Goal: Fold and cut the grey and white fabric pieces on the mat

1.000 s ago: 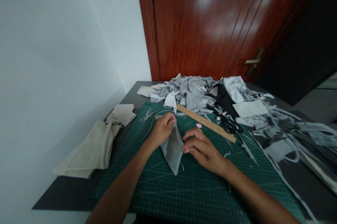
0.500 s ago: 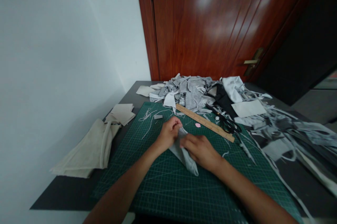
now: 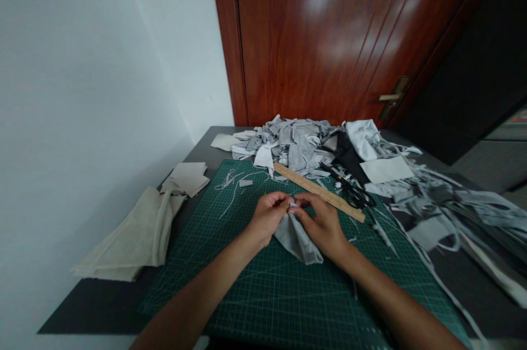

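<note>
A small grey piece of fabric point(image 3: 299, 242) hangs from my fingertips over the green cutting mat point(image 3: 263, 306). My left hand point(image 3: 268, 216) pinches its upper edge from the left. Close beside it, my right hand point(image 3: 320, 222) grips the same edge between thumb and fingers. The two sets of fingertips nearly meet, and the folds between them are hard to make out. The fabric's lower end spreads downward to the right. Just beyond my hands, a wooden ruler point(image 3: 319, 191) lies slantwise on the mat.
A heap of grey fabric scraps point(image 3: 296, 144) sits at the back, near the wooden door point(image 3: 313, 37). Black-handled scissors point(image 3: 356, 195) rest right of the ruler. Folded beige cloth point(image 3: 135, 232) lies at left by the wall. Tangled grey strips point(image 3: 448, 207) cover the right side.
My right hand has moved up along the fabric to its top edge, next to my left fingertips. The fabric's lower end has opened out and swung slightly right.
</note>
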Demonstrator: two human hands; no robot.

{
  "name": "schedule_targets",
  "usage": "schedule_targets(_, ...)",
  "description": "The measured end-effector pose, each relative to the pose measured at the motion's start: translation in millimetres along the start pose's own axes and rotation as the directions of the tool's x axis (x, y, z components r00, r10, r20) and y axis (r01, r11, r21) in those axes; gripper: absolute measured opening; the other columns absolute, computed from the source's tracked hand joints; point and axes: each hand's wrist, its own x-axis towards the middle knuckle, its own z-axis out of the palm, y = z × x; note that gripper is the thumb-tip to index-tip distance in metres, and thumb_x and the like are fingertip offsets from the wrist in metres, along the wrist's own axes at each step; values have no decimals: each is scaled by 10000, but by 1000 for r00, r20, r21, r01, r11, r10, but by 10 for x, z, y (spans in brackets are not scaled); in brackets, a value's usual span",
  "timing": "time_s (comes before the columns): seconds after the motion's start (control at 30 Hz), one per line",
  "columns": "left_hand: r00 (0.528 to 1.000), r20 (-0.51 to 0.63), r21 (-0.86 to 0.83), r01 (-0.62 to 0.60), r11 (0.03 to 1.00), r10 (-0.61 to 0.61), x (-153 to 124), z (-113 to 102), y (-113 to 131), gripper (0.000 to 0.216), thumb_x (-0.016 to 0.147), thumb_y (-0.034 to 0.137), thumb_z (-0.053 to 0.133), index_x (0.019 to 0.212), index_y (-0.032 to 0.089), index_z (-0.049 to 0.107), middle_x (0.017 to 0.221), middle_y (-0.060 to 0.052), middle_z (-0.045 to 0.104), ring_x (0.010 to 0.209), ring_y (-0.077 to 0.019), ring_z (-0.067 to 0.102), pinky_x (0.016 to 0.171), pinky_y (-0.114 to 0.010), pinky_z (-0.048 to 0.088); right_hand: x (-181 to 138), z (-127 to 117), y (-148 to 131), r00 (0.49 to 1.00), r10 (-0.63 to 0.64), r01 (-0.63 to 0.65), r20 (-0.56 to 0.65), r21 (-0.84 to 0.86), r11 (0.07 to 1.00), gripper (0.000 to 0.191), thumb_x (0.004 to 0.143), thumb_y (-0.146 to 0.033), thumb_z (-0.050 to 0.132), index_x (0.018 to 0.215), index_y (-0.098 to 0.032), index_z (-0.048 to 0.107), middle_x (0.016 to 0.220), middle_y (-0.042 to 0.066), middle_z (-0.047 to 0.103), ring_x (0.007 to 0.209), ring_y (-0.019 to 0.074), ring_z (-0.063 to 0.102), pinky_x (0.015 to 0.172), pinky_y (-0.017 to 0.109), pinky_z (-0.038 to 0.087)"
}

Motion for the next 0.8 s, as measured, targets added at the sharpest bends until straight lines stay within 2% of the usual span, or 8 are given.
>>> schedule_targets(0.1,995,21,-114,101,988,-100,10,-14,-8,399,616,462,906,760,138,722,698,-15,666,622,-109,557,618,-235,398,10,-14,3,998,50,-50,-27,32,998,119,898,-267,729,1011,-249,700,880,34,762,832,240,709,797,383,553)
schedule_targets(0.2,991,26,-163,135,977,-132,29,-38,-6,439,556,458,951,758,130,741,694,-22,678,614,-107,565,617,-239,403,27,-26,-5,995,93,-90,-32,74,993,31,892,-270,724,896,-245,706,832,25,761,782,226,705,759,357,556)
schedule_targets(0.4,985,95,-107,151,983,-141,41,-85,47,466,551,486,963,773,121,778,688,-41,695,601,-106,566,608,-248,409,53,-38,-24,993,114,-112,-20,82,990,43,875,-271,737,848,-239,727,798,20,761,753,220,702,743,344,546)
schedule_targets(0.63,980,136,-104,162,981,-148,38,-123,89,464,543,448,971,817,122,786,781,-65,739,671,-129,624,680,-263,452,70,-33,-34,984,168,-160,-55,128,979,50,853,-266,745,819,-236,724,761,16,758,718,213,694,704,332,551)
schedule_targets(0.73,975,154,-79,174,982,-161,49,-144,83,446,552,436,961,818,130,775,752,-46,722,634,-119,602,637,-252,430,71,-39,-30,988,150,-144,-27,156,977,72,860,-279,744,805,-234,731,757,20,764,707,211,695,682,324,548)
schedule_targets(0.8,982,133,-34,137,990,-132,58,-145,71,418,577,441,940,802,133,768,694,-22,690,575,-95,543,582,-234,380,72,-45,-30,992,123,-121,-3,159,980,80,870,-279,739,802,-236,741,769,24,773,718,216,703,693,330,549)
